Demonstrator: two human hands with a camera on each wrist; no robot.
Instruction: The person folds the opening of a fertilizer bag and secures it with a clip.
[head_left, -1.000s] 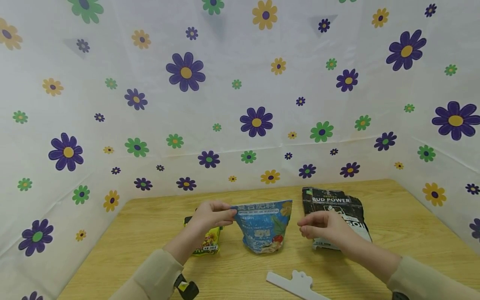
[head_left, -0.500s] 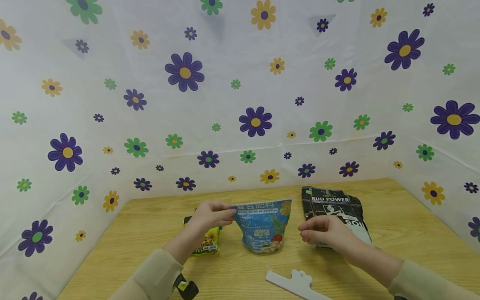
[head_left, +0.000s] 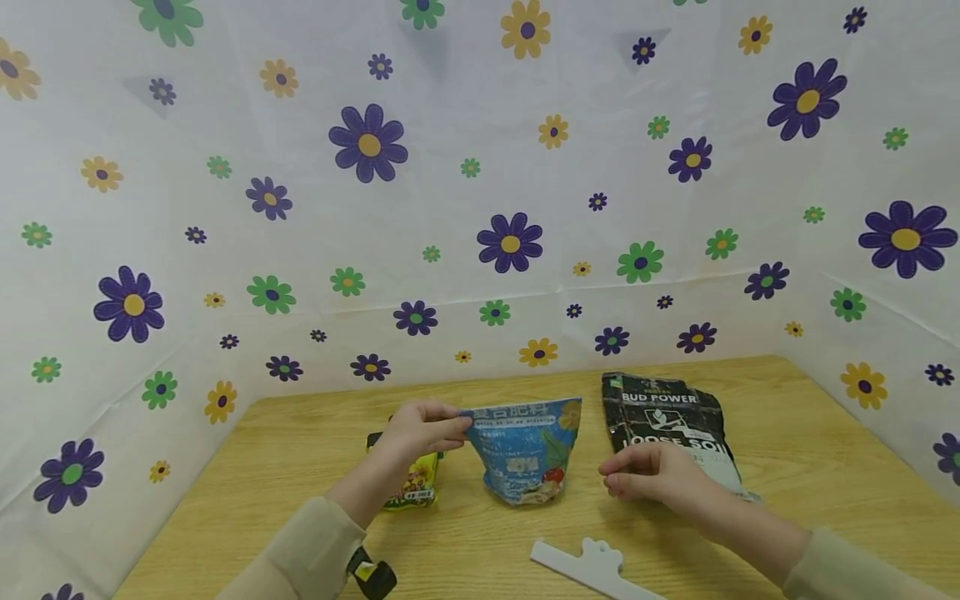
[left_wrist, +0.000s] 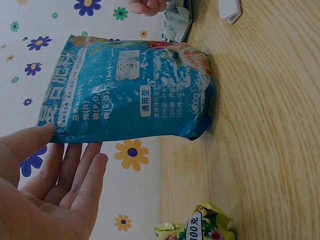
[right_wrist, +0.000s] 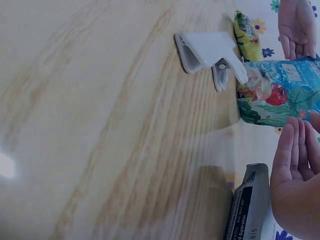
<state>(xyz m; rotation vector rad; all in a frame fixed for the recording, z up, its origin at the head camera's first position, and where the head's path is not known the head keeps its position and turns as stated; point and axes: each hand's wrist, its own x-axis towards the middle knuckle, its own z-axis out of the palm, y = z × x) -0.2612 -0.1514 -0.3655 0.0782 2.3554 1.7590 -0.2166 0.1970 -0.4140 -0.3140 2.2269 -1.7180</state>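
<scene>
My left hand pinches the upper left corner of a blue fertilizer bag between thumb and fingers. The bag stands upright on the table with its printed front towards me. In the left wrist view, the thumb lies on the front of the fertilizer bag and the fingers are behind it. To the right of the bag, my right hand hovers with nothing in it, its fingertips a little apart from the bag's side. The right wrist view shows that hand's fingers nearly straight and together.
Behind my right hand lies a black and white soil bag. A small yellow packet sits by my left hand, partly hidden by it. At the front of the wooden table lies a white sealing clip. Flower-printed cloth surrounds the table.
My right hand has come down and slightly nearer to me, uncovering more lettering on the soil bag. My left hand keeps its pinch on the fertilizer bag, which stays nearly in place.
</scene>
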